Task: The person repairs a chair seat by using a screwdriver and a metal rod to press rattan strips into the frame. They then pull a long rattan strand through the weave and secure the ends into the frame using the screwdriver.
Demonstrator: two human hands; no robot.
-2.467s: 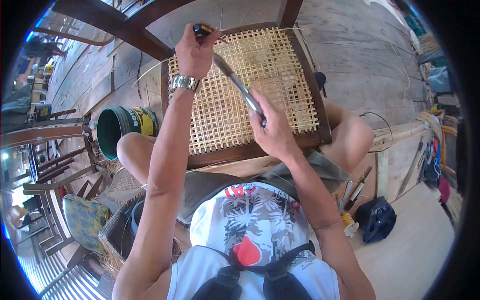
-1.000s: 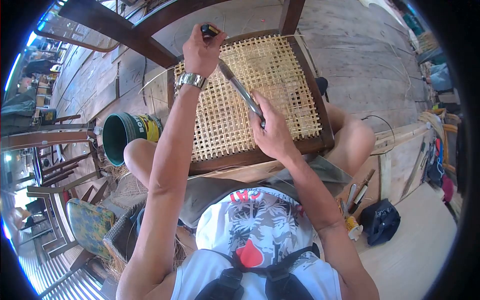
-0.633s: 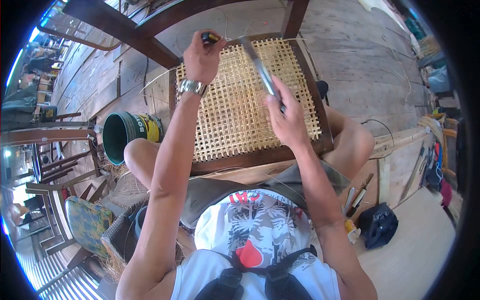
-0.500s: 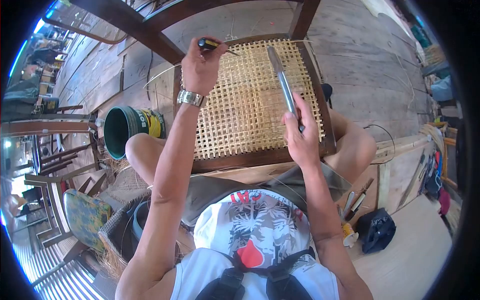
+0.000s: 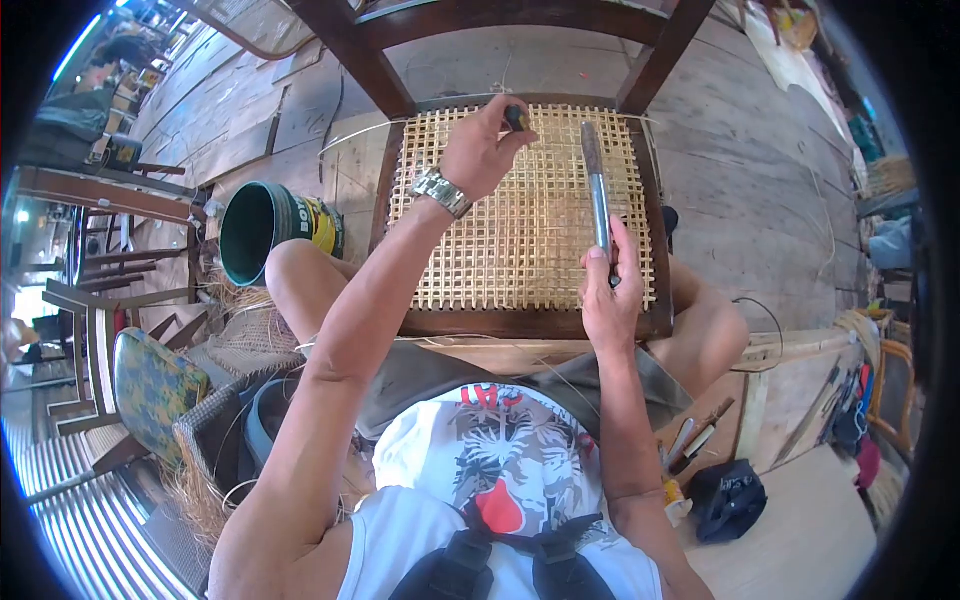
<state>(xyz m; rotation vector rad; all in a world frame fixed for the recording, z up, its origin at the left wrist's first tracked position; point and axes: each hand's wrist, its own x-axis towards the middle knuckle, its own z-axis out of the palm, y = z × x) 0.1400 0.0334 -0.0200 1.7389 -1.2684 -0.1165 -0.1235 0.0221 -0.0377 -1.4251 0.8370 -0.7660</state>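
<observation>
A woven cane seat (image 5: 510,245) in a dark wooden chair frame (image 5: 500,323) lies in front of me, between my knees. My left hand (image 5: 475,160) is closed around a screwdriver-like tool (image 5: 516,118) with a black and yellow handle, over the far part of the weave. Its handle end faces up at me, and the shaft is hidden. My right hand (image 5: 612,295) grips a long silver metal bar (image 5: 599,200) with a flat, darker far end. The bar points away from me over the right side of the cane.
A dark green bucket (image 5: 248,235) stands left of the seat. The chair's upright posts (image 5: 675,55) rise at its far side. A black bag (image 5: 728,500) and several hand tools (image 5: 700,437) lie at my right. A camouflage-patterned cushion (image 5: 155,385) is at the lower left.
My left hand has moved right across the far part of the cane, and its tool has turned more upright. My right hand and the bar have shifted slightly. The view has also shifted.
</observation>
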